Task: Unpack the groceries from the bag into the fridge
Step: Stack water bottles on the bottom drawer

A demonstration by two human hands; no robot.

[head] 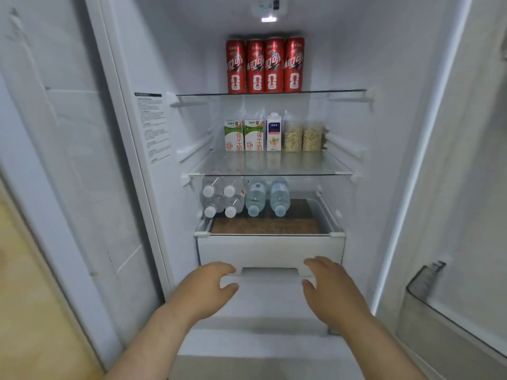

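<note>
Left hand (208, 286), right hand (329, 283) both grip lower edge of drawer (270, 249), fingers curled on front, thumbs beneath. Fridge (192, 50) holds cans (264, 65) up top, cartons (244, 135) mid-shelf, bottles (247, 197) below.

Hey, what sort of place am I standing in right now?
Most likely a home kitchen, at an open fridge: glass shelves with red cans on top, milk cartons below, water bottles lying lower down, and a drawer that the left hand and right hand grip.
</note>
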